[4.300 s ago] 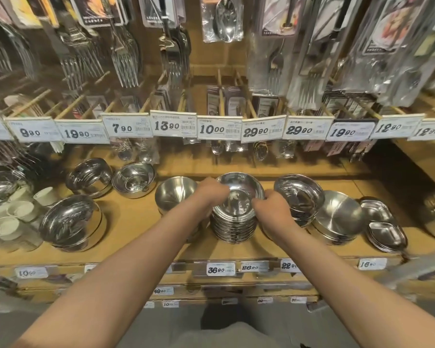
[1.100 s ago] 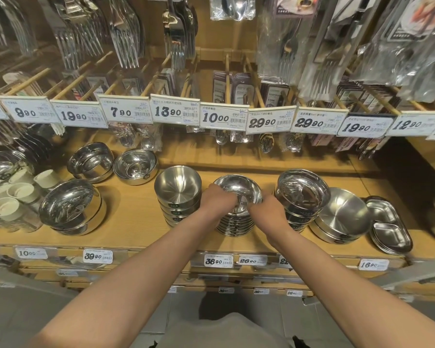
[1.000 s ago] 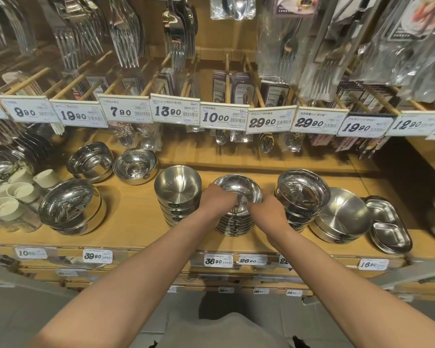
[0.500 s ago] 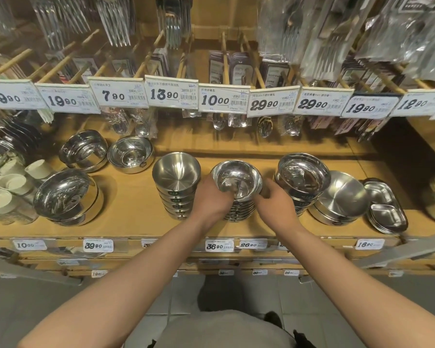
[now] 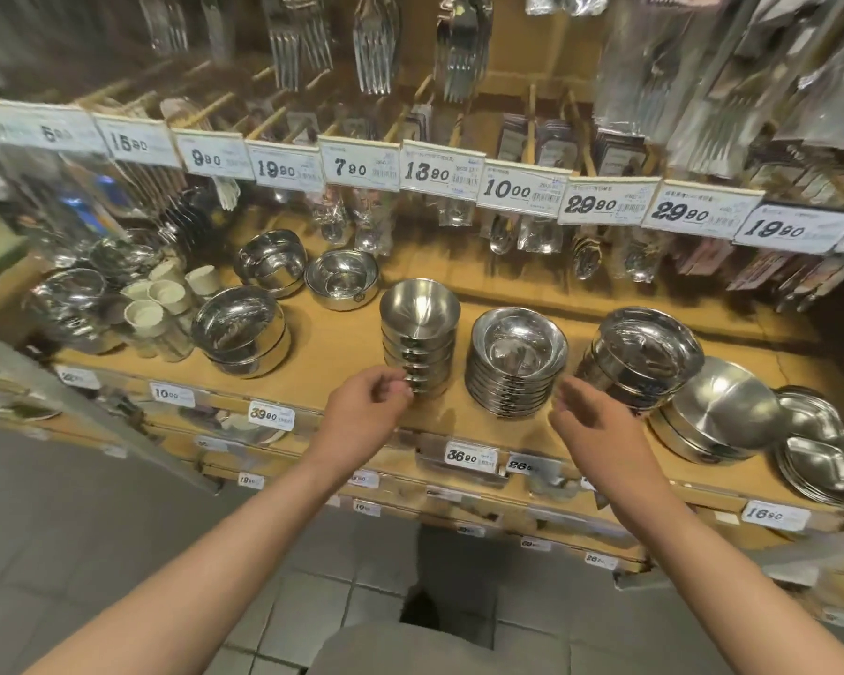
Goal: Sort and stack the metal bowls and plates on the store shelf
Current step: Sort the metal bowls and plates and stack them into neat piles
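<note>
On the wooden shelf [image 5: 342,353], a stack of deep steel bowls [image 5: 419,336] is seen left of centre, with the left hand [image 5: 364,415] held just before its base, fingers loosely curled and nothing gripped. A stack of shallow rimmed bowls [image 5: 515,363] is set just to its right. Further right, the right hand [image 5: 593,428] is held empty with relaxed fingers, before a stack of wider bowls [image 5: 646,355].

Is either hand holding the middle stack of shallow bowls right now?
No: the left hand and right hand are both off the shallow bowl stack, one on each side, holding nothing.
</note>
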`<action>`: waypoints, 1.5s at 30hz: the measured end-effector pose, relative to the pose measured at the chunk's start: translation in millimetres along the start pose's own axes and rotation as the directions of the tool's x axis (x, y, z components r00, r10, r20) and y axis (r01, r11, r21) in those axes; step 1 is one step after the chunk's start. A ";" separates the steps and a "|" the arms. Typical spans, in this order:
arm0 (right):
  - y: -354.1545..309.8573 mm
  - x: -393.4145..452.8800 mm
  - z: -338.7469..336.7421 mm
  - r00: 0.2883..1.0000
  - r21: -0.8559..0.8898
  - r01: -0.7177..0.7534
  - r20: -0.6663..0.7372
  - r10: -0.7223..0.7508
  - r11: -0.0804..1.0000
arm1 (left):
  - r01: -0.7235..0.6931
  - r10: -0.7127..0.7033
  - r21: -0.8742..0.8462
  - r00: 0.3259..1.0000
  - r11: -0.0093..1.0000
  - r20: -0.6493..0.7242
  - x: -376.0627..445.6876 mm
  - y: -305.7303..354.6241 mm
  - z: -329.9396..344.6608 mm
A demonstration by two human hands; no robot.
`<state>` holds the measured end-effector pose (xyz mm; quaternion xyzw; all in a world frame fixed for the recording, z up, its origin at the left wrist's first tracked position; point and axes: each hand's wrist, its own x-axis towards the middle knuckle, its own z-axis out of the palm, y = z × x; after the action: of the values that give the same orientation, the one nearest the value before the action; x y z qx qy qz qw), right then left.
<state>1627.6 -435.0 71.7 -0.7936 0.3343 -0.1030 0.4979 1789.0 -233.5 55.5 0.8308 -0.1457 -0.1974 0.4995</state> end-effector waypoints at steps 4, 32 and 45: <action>-2.3 -17.0 12.8 0.995 0.027 0.082 0.061 -0.083 0.996 | 0.065 -0.062 0.036 0.995 0.997 -0.075 -33.9 -11.6 -36.3; -112.1 38.5 285.2 0.958 0.276 -0.286 0.088 0.272 0.918 | 0.171 -0.171 -0.108 0.985 0.979 0.005 103.4 -126.4 -275.0; -132.4 139.6 348.2 0.929 0.147 -0.313 0.252 0.270 0.938 | 0.357 -0.358 0.089 0.934 0.930 -0.004 176.4 -144.3 -272.9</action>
<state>1962.5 -235.1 -6.4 -0.6918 0.3785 0.0337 0.6141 2079.9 -34.0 10.7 0.8634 -0.0040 -0.2836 0.4173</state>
